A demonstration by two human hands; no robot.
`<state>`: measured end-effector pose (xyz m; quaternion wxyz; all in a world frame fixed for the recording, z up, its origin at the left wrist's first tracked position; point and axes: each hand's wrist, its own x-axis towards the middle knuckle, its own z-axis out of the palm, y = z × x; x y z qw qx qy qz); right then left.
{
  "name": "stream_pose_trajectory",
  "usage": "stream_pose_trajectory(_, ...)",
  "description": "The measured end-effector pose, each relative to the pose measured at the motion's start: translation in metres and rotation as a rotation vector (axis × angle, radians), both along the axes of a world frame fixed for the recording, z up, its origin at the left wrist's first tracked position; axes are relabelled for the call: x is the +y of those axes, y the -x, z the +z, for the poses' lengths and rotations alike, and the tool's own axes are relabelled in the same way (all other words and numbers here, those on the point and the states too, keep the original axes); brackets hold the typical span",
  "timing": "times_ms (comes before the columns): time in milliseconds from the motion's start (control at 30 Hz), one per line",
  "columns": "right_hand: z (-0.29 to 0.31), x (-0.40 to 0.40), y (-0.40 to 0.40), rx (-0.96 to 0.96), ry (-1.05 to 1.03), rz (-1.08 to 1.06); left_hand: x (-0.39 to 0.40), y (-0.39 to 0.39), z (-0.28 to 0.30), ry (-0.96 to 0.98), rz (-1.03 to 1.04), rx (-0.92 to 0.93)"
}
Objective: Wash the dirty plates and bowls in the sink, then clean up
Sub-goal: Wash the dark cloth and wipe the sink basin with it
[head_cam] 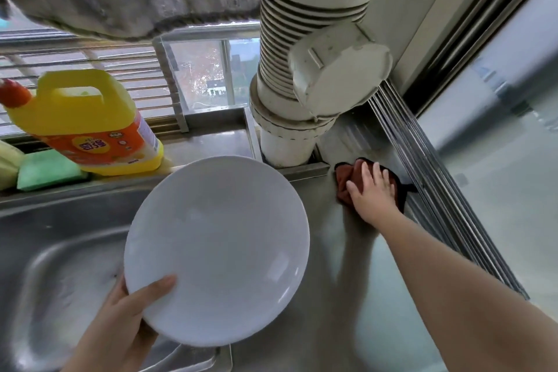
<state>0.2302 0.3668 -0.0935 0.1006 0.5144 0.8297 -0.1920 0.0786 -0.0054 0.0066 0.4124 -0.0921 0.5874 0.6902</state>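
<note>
A round white plate (217,248) is held up over the right edge of the steel sink (51,251). My left hand (129,314) grips its lower left rim, thumb on the plate's face and fingers hidden behind it. The plate looks clean. Far to the right, my right hand (373,190) lies with fingers spread on a crumpled reddish-brown cloth (344,180) on the steel counter (347,296), near the back corner. Whether the fingers curl into the cloth is not plain.
A yellow detergent bottle (87,121) with a red cap stands on the ledge behind the sink, beside a green sponge (45,169). A thick white ribbed drain pipe (305,75) rises at the back. A window rail (437,190) borders the counter's right side.
</note>
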Motion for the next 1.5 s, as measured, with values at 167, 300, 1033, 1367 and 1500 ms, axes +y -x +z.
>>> stream_pose_trajectory(167, -0.004, 0.003, 0.011, -0.019, -0.027, 0.143, 0.004, -0.002, 0.002, 0.022, 0.026, -0.007)
stream_pose_trajectory(300, -0.014, -0.089, -0.057, 0.203, -0.099, 0.379, 0.007, -0.002, -0.001, 0.019, 0.025, -0.02)
stream_pose_trajectory(1033, -0.007, -0.064, -0.009, 0.127, -0.023, 0.173, 0.01, -0.024, -0.005, 0.034, 0.05, -0.033)
stream_pose_trajectory(1367, 0.0, -0.061, -0.082, 0.064, 0.006, 0.11, 0.008, -0.026, 0.004, -0.042, 0.023, -0.001)
stream_pose_trajectory(1500, -0.009, -0.119, -0.09, 0.123, -0.024, -0.025, 0.007, -0.033, 0.007, -0.091, -0.019, 0.017)
